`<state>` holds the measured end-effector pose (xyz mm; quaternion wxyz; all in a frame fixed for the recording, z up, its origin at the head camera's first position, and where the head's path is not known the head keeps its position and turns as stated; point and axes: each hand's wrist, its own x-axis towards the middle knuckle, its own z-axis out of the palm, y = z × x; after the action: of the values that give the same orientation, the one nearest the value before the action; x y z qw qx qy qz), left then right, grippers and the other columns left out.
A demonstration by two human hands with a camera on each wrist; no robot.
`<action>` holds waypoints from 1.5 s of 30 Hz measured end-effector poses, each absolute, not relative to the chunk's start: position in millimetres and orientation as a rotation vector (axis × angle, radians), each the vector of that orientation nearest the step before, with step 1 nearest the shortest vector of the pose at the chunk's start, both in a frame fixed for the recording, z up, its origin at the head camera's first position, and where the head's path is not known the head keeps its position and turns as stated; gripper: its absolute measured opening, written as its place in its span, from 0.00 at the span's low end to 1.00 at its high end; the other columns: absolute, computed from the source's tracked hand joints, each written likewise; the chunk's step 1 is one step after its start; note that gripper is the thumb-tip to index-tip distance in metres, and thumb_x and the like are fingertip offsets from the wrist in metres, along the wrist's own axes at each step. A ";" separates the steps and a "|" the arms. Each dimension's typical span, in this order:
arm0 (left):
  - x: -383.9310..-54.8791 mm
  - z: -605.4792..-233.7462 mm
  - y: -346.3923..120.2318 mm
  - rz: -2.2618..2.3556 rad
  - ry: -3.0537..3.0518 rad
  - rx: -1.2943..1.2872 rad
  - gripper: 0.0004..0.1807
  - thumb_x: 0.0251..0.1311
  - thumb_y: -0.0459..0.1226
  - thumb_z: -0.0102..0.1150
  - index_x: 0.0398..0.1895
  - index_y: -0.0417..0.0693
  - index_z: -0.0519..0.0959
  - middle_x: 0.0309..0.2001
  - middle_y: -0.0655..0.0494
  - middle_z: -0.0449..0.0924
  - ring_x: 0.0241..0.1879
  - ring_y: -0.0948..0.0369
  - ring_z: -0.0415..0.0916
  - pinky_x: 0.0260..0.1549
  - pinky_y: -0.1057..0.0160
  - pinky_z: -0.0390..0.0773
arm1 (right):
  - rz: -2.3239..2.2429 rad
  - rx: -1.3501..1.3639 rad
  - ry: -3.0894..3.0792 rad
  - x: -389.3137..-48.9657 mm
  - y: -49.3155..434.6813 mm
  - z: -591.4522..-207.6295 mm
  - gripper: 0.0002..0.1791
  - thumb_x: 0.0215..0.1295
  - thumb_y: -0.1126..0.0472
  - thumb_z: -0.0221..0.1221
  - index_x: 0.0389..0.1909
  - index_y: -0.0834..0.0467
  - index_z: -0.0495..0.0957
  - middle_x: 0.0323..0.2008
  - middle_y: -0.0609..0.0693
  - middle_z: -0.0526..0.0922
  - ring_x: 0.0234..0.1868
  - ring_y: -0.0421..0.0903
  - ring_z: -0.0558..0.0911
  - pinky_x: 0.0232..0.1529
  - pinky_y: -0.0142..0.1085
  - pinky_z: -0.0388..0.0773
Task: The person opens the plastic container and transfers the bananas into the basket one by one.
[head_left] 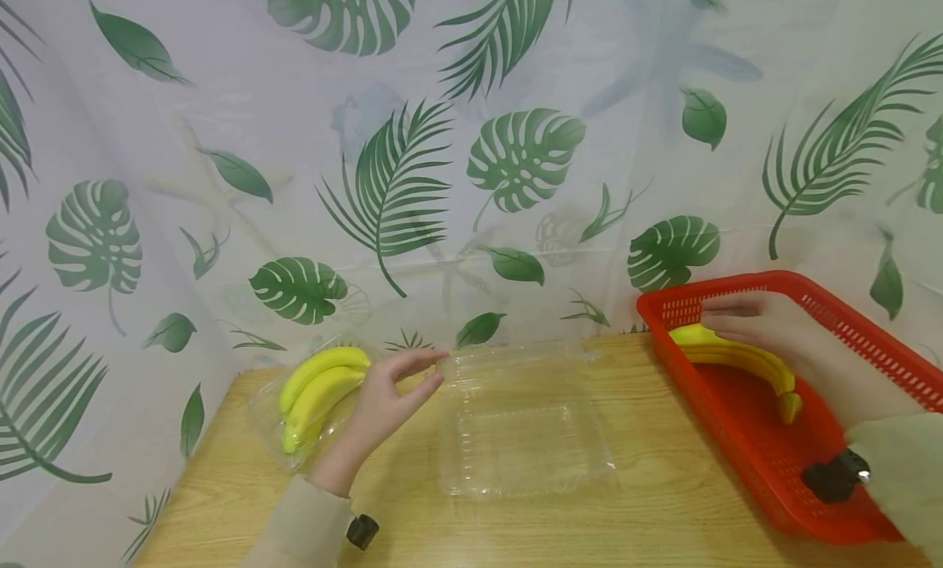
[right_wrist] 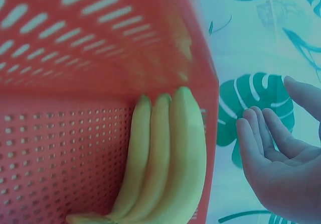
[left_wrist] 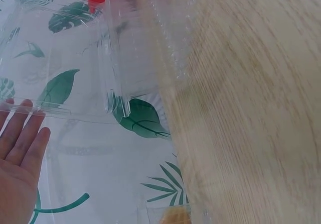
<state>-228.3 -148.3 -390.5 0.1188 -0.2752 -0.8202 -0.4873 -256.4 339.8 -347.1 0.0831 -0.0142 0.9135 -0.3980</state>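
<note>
My left hand (head_left: 386, 404) is beside the raised lid of a clear plastic clamshell box (head_left: 526, 445), thumb and fingers apart. In the left wrist view, its straight fingertips are right at the edge of the clear lid (left_wrist: 75, 58). Over the red basket (head_left: 718, 421) is my right hand (head_left: 773, 318), its fingers extended and nothing in its grasp. A bunch of yellow bananas (head_left: 737, 355) lies in that basket below the hand. The right wrist view shows three bananas (right_wrist: 160, 158) joined at the stem, against the basket's end wall.
Left of the left hand, another clear box (head_left: 268, 412) contains yellow bananas (head_left: 320, 396). Everything stands on a wood-grain table (head_left: 589, 527). A leaf-patterned white sheet (head_left: 442, 183) hangs behind the table and along its left side.
</note>
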 end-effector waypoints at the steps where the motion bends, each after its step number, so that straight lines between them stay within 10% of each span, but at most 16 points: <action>1: -230.9 -394.5 -149.5 -1.426 -2.394 -0.805 0.15 0.61 0.38 0.60 0.51 0.51 0.79 0.52 0.57 0.81 0.53 0.60 0.78 0.57 0.58 0.75 | -1.191 -0.045 2.724 -255.3 337.0 -346.4 0.42 0.61 0.37 0.55 0.68 0.59 0.60 0.64 0.66 0.65 0.59 0.61 0.65 0.44 0.39 0.78; 13: -211.2 -373.5 -142.2 -1.414 -2.353 -0.889 0.15 0.58 0.28 0.60 0.49 0.34 0.78 0.50 0.41 0.80 0.52 0.48 0.77 0.55 0.53 0.76 | -1.271 -0.070 2.636 -247.3 310.4 -344.9 0.41 0.60 0.38 0.56 0.69 0.55 0.61 0.64 0.63 0.67 0.59 0.57 0.66 0.49 0.47 0.76; 34: -201.8 -379.0 -142.4 -1.313 -2.338 -0.930 0.16 0.56 0.28 0.62 0.49 0.35 0.78 0.50 0.41 0.80 0.51 0.48 0.76 0.53 0.56 0.78 | -1.177 -0.309 2.717 -234.9 269.5 -332.0 0.29 0.62 0.44 0.59 0.59 0.56 0.73 0.55 0.57 0.78 0.53 0.52 0.74 0.47 0.32 0.75; 45: -203.2 -386.0 -144.2 -1.196 -2.353 -0.929 0.18 0.54 0.29 0.64 0.50 0.39 0.78 0.51 0.46 0.81 0.54 0.50 0.75 0.56 0.54 0.74 | -1.182 -0.394 2.609 -226.9 247.8 -334.4 0.33 0.61 0.43 0.59 0.61 0.58 0.70 0.57 0.57 0.77 0.58 0.54 0.74 0.60 0.52 0.71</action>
<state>-203.2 -144.2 -386.0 0.1707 -0.3273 -0.8286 -0.4210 -226.9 247.8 -334.4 0.1249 -0.1351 0.8954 -0.4055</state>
